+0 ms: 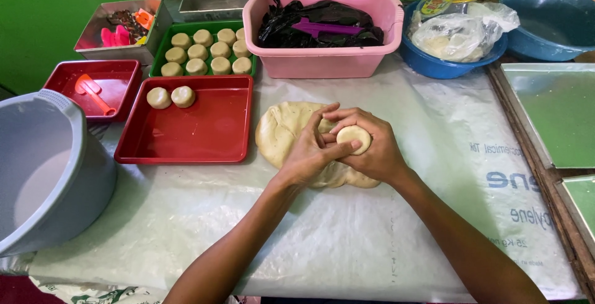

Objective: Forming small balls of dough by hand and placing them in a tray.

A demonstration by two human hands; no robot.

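My right hand (372,152) cups a small round piece of dough (354,137) in its curled fingers. My left hand (308,152) wraps against it, thumb pressing on the piece's flat top. Both hands hover over a large pale dough mass (282,130) lying on the plastic-covered table (347,236). A red tray (198,133) to the left holds two shaped dough rounds (171,97). Behind it a green tray (162,50) is packed with several more rounds (207,52).
A grey-blue bucket (43,167) stands at the left edge. A small red tray with an orange scraper (93,90), a pink tub with black plastic (322,25), a blue bowl holding a bag (455,37) and metal baking sheets (555,112) ring the work area.
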